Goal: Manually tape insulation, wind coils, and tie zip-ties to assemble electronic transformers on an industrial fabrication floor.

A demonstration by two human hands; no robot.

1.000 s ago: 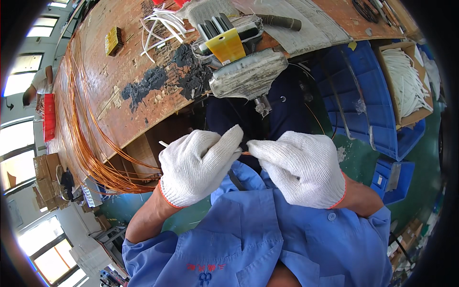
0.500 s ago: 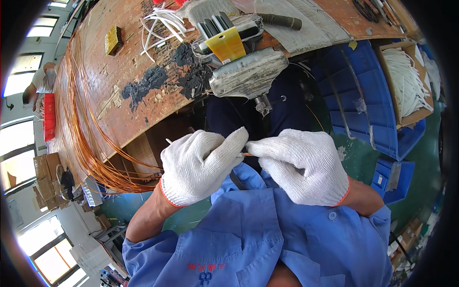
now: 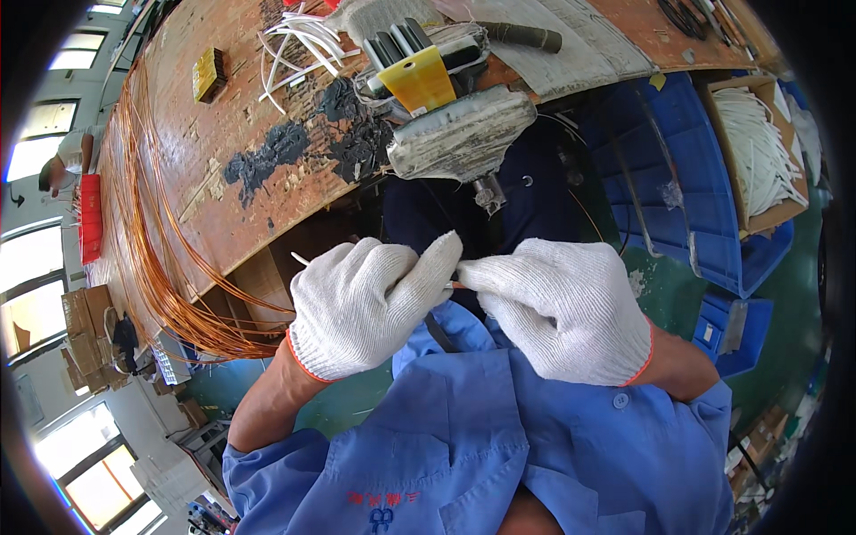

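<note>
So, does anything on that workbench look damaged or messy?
Yes: the brown wooden tabletop is scuffed, and ragged black patches near its front edge stand out against the wood, perhaps residue. Slim white tubes also lie in a loose jumble.

Place: workshop, factory-floor kind.
Bench: you're at a scarred wooden workbench (image 3: 245,111), surface worn and caked with black residue (image 3: 272,156).
Stock: long bundle of copper wire (image 3: 201,325) hanging over your bench edge; loose white tubing (image 3: 308,40) on top; open carton (image 3: 777,216) full of white strips at your right.
Fixture: grimy metal block (image 3: 464,134) with yellow plate (image 3: 419,82).
Bins: blue plastic (image 3: 700,183).
Floor: painted green (image 3: 660,285).
Your kit: blue work shirt (image 3: 571,437), white knit gloves (image 3: 352,308).
Far left: another person (image 3: 73,156) by a red crate (image 3: 90,218), stacked cardboard boxes (image 3: 85,325), tall windows (image 3: 31,259).
</note>
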